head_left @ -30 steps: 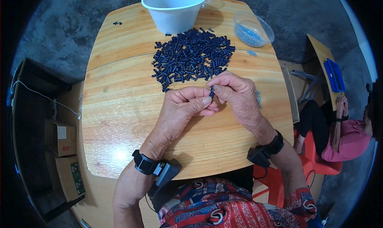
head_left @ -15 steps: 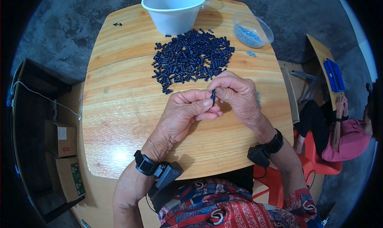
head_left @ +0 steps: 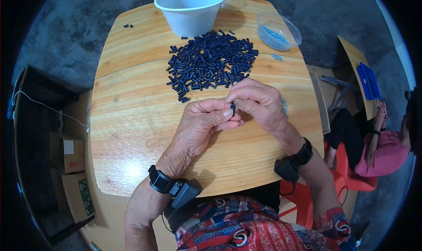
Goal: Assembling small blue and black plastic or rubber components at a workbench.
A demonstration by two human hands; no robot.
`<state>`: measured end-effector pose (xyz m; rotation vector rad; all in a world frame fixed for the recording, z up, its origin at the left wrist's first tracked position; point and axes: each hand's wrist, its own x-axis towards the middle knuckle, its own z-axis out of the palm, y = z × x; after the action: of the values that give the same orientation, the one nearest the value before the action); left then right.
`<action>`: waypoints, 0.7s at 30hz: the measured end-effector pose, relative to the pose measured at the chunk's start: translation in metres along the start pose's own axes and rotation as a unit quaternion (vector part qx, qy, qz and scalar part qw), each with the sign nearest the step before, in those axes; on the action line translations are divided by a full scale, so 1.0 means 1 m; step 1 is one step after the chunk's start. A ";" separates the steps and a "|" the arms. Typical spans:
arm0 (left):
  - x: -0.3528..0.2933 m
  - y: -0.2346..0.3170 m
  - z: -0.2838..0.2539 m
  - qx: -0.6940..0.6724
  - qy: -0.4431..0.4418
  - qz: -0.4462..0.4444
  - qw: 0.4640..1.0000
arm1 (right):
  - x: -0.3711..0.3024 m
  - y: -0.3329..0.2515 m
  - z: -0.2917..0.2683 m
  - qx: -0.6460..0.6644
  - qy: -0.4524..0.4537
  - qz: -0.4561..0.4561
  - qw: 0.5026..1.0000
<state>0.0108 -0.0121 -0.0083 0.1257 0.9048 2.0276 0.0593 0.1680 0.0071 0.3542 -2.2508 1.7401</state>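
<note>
Between thumb and fingers, my left hand [head_left: 204, 119] pinches a small black plastic piece [head_left: 233, 109], held upright above the wooden table. The fingers of my right hand [head_left: 257, 102] are closed at the top of that same piece; whether a smaller part sits between them is hidden. Just beyond both hands lies a wide pile of similar black pieces [head_left: 206, 62]. Partly behind my right hand, a few small silvery-blue bits [head_left: 285, 108] lie on the table.
A white tub [head_left: 191, 9] stands behind the pile. To its right is a clear bowl [head_left: 279, 31] of small silvery-blue pieces, with a few more [head_left: 277, 57] beside it. Another person [head_left: 382, 154] sits at a side table on the right. Cardboard boxes [head_left: 72, 176] stand left.
My hands have shifted very slightly left with the black piece, and my right fingertips have moved a little at its top. The other person's hands have risen slightly.
</note>
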 end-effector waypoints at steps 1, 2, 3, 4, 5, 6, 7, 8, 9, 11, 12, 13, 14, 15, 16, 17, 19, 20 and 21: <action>0.000 0.000 0.000 0.001 -0.001 0.000 1.000 | 0.000 0.001 0.000 -0.037 -0.007 -0.027 0.999; 0.000 0.000 -0.001 -0.006 0.000 -0.002 1.000 | 0.000 0.002 -0.001 -0.074 -0.015 -0.056 0.996; -0.001 0.000 -0.001 -0.014 0.002 -0.003 1.000 | -0.001 0.005 -0.001 -0.074 -0.015 -0.057 0.996; -0.001 0.000 0.000 -0.013 0.001 -0.003 1.000 | -0.001 0.008 -0.001 -0.080 -0.013 -0.075 0.994; -0.002 -0.001 0.002 0.025 0.010 0.013 1.000 | -0.002 0.008 -0.002 -0.088 -0.010 -0.094 0.992; -0.002 -0.001 0.004 0.062 0.019 0.029 0.997 | -0.003 0.007 -0.003 -0.088 -0.009 -0.095 0.991; -0.003 0.000 0.005 0.063 0.018 0.030 0.997 | -0.003 0.005 -0.004 -0.088 -0.012 -0.093 0.992; -0.003 0.000 0.005 0.093 0.016 0.049 0.994 | -0.004 0.005 -0.004 -0.087 -0.015 -0.090 0.992; -0.003 0.001 0.006 0.123 0.014 0.067 0.990 | -0.004 0.005 -0.004 -0.087 -0.015 -0.090 0.992; -0.004 0.005 0.010 0.162 0.027 0.076 0.984 | -0.004 0.005 -0.005 -0.039 -0.007 -0.048 0.998; -0.004 0.006 0.012 0.200 0.039 0.084 0.975 | -0.004 0.001 -0.004 -0.040 -0.006 -0.047 0.998; -0.003 0.005 0.011 0.199 0.039 0.083 0.976 | -0.005 -0.005 -0.002 0.023 0.007 0.051 0.998; -0.003 0.005 0.010 0.218 0.044 0.084 0.971 | -0.005 -0.008 0.000 0.085 0.020 0.149 0.985; -0.003 0.004 0.009 0.237 0.048 0.084 0.967 | -0.006 -0.007 0.000 0.086 0.021 0.150 0.985; -0.003 0.004 0.008 0.237 0.048 0.083 0.967 | -0.006 -0.005 0.000 0.065 0.013 0.137 0.988; -0.004 0.005 0.007 0.239 0.043 0.080 0.967 | -0.006 -0.003 0.000 0.044 0.004 0.125 0.991; -0.007 0.003 0.008 0.241 0.039 0.075 0.967 | -0.008 -0.003 0.002 0.064 0.000 0.132 0.989; -0.007 0.004 0.010 0.238 0.046 0.075 0.967 | -0.008 -0.002 0.002 0.081 -0.004 0.134 0.988; -0.007 0.004 0.011 0.236 0.052 0.075 0.967 | -0.008 -0.001 0.001 0.081 -0.004 0.135 0.988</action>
<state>0.0173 -0.0128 0.0039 0.3600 1.4741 1.9310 0.0668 0.1670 0.0049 0.0896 -2.2541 2.0662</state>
